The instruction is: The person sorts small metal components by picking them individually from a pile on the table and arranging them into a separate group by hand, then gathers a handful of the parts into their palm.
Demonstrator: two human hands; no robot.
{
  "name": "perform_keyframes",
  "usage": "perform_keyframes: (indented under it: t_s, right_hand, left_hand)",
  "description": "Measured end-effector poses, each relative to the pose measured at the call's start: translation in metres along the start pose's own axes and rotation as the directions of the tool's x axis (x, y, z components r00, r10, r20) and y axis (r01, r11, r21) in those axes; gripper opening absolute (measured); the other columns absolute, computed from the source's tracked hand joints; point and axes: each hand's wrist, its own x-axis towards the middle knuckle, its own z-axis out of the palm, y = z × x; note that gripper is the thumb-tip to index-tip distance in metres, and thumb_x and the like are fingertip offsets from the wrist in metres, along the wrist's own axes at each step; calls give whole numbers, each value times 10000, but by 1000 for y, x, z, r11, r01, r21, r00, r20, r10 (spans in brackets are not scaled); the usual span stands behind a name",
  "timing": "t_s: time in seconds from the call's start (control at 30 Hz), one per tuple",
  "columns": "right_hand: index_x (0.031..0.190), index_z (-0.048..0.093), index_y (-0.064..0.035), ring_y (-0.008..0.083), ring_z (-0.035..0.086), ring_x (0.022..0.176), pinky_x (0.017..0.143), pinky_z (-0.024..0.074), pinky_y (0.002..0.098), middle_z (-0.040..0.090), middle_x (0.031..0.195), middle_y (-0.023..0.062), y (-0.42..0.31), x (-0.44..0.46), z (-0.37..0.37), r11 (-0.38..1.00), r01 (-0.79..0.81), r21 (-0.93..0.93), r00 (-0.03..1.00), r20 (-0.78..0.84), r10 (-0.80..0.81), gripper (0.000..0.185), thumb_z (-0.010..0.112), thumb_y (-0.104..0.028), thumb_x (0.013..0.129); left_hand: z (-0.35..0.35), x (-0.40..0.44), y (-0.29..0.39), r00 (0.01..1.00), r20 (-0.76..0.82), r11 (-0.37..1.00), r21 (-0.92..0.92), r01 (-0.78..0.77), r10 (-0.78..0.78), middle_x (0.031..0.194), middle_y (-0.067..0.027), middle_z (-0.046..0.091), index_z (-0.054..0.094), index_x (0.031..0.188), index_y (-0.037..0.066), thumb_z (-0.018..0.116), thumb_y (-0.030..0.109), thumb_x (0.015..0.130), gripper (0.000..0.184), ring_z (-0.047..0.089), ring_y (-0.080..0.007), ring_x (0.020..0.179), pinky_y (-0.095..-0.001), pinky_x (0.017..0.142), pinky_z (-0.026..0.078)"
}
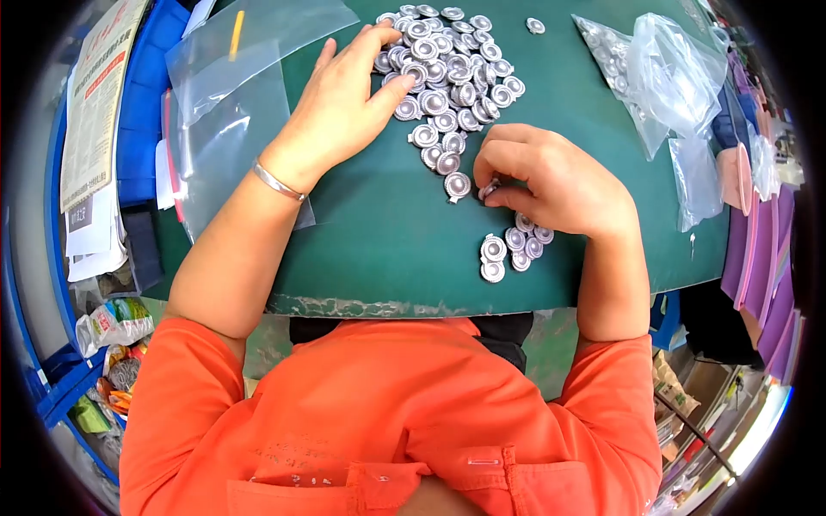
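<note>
A heap of small round silvery metal parts (440,64), each with a ringed rim and a small tab, lies on the green table (370,249). My left hand (348,90) rests at the heap's left side, fingers apart, thumb and fingertips touching the outer parts. Just below the heap, my right hand (546,176) pinches one small metal part (489,187) between thumb and fingers; most of it is hidden. One loose metal part (457,185) lies left of those fingertips. Beneath my right hand is a smaller group of metal parts (519,249), partly covered by the hand.
Clear plastic sheets (228,120) lie at the left, with a yellow strip (237,34) on them. At the right is a plastic bag of metal parts (609,60) beside a crumpled clear bag (675,73). Blue bins (148,103) and purple sheets (761,258) flank the table.
</note>
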Motion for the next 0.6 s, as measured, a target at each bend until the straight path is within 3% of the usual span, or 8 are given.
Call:
perform_keyframes:
  t_s: [0.17, 0.23, 0.27, 0.33, 0.4, 0.47, 0.53, 0.6]
  right_hand:
    - [837, 633, -15, 268, 593, 769, 651, 477, 356, 584, 824, 88, 4, -4, -14, 1000, 0, -8, 999, 43, 0, 168, 729, 25, 705]
    - [853, 657, -10, 260, 603, 760, 652, 477, 345, 601, 812, 92, 11, -8, -21, 994, 43, 98, 999, -8, -42, 105, 712, -9, 763]
    - [865, 670, -9, 315, 621, 789, 691, 501, 368, 633, 824, 122, 9, -9, -24, 1000, -20, -8, 994, -105, 20, 109, 700, -75, 784]
    - [861, 671, -15, 314, 620, 791, 697, 502, 374, 632, 829, 116, 7, -8, -24, 997, -47, -68, 990, -137, 38, 119, 709, -81, 770]
    - [859, 658, -10, 270, 612, 752, 653, 486, 347, 627, 836, 103, 8, -6, -8, 986, 29, -166, 996, -80, -43, 124, 724, -43, 759]
    - [857, 655, -15, 268, 614, 734, 635, 484, 343, 628, 816, 97, 2, -3, -5, 980, -21, -196, 999, -30, 16, 155, 742, -55, 736]
    - [834, 661, -13, 257, 617, 701, 612, 480, 341, 632, 773, 91, 4, -6, -16, 996, 68, 60, 997, 41, -71, 137, 749, -61, 741]
    - [808, 672, 1, 236, 623, 664, 590, 476, 336, 646, 736, 91, 0, -14, -30, 978, -51, 201, 979, 206, 8, 82, 731, -48, 777]
  left_hand:
    - [3, 0, -5, 1000, -25, 1000, 25, 1, 0, 1336, -161, 548, 505, 1288, 56, 641, 251, 891, 462, 530, -328, 1210, -409, 1098, 322]
    - [2, 0, -2, 1000, -6, 999, 28, 28, -28, 1346, -161, 541, 499, 1289, 53, 631, 248, 896, 458, 515, -330, 1231, -410, 1104, 316]
    - [2, 0, -2, 1000, -9, 999, 21, 28, -28, 1346, -161, 541, 499, 1289, 53, 631, 248, 896, 458, 515, -330, 1231, -410, 1104, 316]
    - [2, 0, -2, 1000, -4, 1000, -7, 20, -20, 1359, -160, 531, 501, 1284, 53, 623, 244, 899, 447, 498, -334, 1247, -411, 1103, 318]
    - [0, 0, 1, 998, 27, 998, -30, 56, -55, 1369, -160, 524, 501, 1284, 53, 618, 240, 901, 441, 487, -339, 1254, -413, 1098, 325]
    - [1, 0, 0, 1000, -2, 999, 27, 17, -17, 1364, -159, 528, 500, 1285, 54, 621, 240, 900, 445, 490, -341, 1249, -408, 1091, 334]
    - [1, 1, 1, 1000, 7, 999, 14, 29, -29, 1362, -159, 530, 498, 1287, 55, 620, 247, 900, 448, 489, -337, 1255, -416, 1104, 314]
    - [1, 0, 1, 999, 8, 999, 7, 51, -51, 1360, -160, 531, 497, 1289, 56, 619, 253, 901, 452, 488, -334, 1261, -424, 1117, 294]
